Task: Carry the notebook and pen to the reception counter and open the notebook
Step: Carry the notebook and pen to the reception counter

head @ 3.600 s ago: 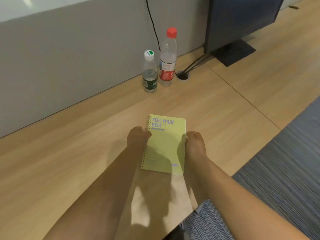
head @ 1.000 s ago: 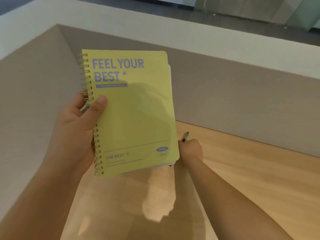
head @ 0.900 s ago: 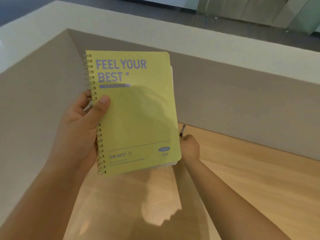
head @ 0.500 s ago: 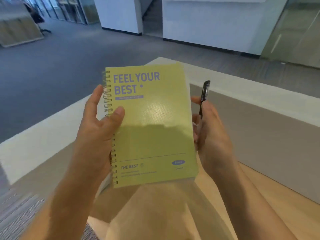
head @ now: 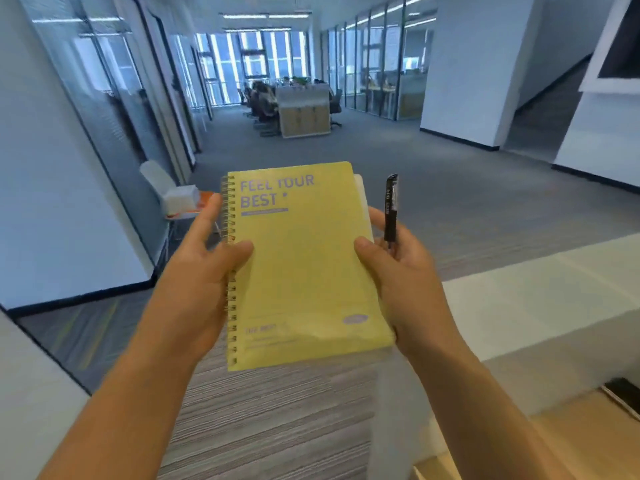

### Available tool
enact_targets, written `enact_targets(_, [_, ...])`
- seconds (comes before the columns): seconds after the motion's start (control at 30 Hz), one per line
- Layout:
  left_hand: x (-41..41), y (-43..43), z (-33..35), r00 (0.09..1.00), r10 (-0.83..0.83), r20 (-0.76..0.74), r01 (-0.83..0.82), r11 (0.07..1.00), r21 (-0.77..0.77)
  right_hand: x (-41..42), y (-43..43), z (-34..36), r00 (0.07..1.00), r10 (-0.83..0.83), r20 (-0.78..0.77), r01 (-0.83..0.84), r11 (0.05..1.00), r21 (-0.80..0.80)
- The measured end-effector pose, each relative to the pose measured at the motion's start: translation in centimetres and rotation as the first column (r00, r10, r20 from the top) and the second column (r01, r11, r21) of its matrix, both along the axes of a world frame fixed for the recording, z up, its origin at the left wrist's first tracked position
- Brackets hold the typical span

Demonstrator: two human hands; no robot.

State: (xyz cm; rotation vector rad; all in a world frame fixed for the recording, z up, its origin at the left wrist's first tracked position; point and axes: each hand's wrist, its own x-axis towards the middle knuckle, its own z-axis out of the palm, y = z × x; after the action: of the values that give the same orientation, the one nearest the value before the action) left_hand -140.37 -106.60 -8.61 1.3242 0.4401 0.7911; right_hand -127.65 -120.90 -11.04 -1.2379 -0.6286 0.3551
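Observation:
A yellow spiral notebook (head: 304,265) with "FEEL YOUR BEST" on its closed cover is held up in front of me. My left hand (head: 201,271) grips its spiral edge, thumb on the cover. My right hand (head: 401,268) holds the opposite edge with its thumb on the cover and also clasps a black pen (head: 390,206), which points upward beside the notebook. A white counter top (head: 519,299) runs along the right, below my hands.
Striped grey carpet (head: 270,410) lies underfoot, with an open office hall beyond. A white chair (head: 162,188) with an orange seat stands by the glass wall on the left. Desks and cabinets (head: 304,112) are far ahead. A wooden desk surface (head: 571,438) and a dark device (head: 623,393) sit at bottom right.
My view has lifted from the desk and counter corner to the office hall. My right hand, holding the pen, has come onto the notebook's right edge. The notebook stays closed.

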Motion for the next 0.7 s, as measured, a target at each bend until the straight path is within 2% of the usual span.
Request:
enact_targets(0.13, [-3.0,9.7,0.5,0.995,0.092,0.035,-0.094,0.995,0.033,-2.7,11.0,1.4,0.999,0.038,0.016,-0.038,0.999,-0.016])
enact_targets(0.33, [-1.7,21.1,1.3,0.996,0.085,0.038,-0.085,0.996,0.009,-1.8,22.3,3.1,0.998,0.015,0.054,-0.012,0.998,-0.055])
enact_targets(0.53, [6.4,29.8,1.5,0.997,0.074,0.032,-0.076,0.996,0.056,6.0,31.2,2.2,0.997,-0.039,0.067,0.042,0.998,-0.046])
enact_targets(0.7, [18.1,36.7,1.0,0.998,0.067,0.006,-0.068,0.992,0.106,16.9,37.8,1.4,0.995,-0.083,0.056,0.083,0.996,-0.014])
